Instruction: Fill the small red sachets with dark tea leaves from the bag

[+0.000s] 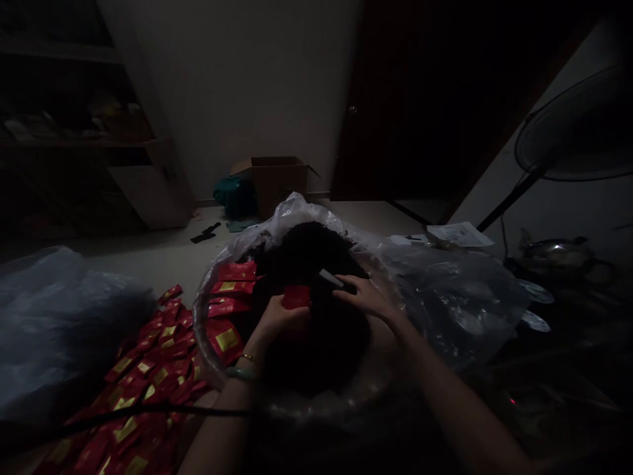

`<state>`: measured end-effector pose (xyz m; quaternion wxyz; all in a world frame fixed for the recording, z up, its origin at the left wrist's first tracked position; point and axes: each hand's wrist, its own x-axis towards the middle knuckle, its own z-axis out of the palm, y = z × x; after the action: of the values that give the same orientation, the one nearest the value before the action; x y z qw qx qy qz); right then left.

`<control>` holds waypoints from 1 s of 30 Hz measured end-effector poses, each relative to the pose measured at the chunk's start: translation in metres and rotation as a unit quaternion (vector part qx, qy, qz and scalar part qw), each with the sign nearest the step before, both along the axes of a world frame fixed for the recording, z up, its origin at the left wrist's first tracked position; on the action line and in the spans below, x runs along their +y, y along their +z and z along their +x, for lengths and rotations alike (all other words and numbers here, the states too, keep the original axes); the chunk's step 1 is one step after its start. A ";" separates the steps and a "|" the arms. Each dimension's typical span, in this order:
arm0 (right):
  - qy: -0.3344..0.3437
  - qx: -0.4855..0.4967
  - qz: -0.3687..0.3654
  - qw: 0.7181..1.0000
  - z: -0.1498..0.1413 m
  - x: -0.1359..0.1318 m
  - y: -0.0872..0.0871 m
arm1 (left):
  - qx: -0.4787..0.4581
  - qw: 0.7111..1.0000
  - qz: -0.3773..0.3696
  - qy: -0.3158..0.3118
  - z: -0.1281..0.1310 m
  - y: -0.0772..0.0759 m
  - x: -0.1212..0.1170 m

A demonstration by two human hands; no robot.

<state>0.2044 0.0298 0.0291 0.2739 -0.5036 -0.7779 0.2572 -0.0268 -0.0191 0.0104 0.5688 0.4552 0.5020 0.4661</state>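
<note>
My left hand [279, 318] is closed around a small red packet [297, 297], held over the dark loose material, which looks like tea leaves [316, 356]. My right hand [363, 297] pinches a pale, flat, narrow tool [331, 278] just to the packet's right; whether it is a scoop I cannot tell in this dim light. The dark heap fills a round basin lined with clear plastic [204, 336]. Several red packets with gold labels [227, 336] lie inside the basin's left edge.
Many more red packets [148, 376] are piled left of the basin, by a large clear plastic bag [59, 323]. Plastic sheeting [445, 297] spreads to the right, near a metal kettle [558, 251] and a standing fan [578, 125]. An open cardboard box [281, 181] stands behind.
</note>
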 end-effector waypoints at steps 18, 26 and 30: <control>0.105 -0.046 0.013 0.993 -0.060 -0.021 0.024 | 0.019 0.998 0.058 -0.035 0.011 -0.007 -0.001; 0.123 -0.028 -0.021 0.992 -0.057 -0.022 0.027 | 0.001 0.998 0.025 -0.063 0.009 -0.009 -0.002; 0.146 -0.019 -0.062 0.987 -0.044 -0.021 0.032 | -0.001 0.998 -0.007 -0.070 0.009 -0.009 -0.003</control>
<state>0.1600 0.0089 0.0609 0.1871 -0.4050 -0.8307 0.3329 -0.0178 -0.0226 0.0013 0.6039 0.4842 0.4717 0.4223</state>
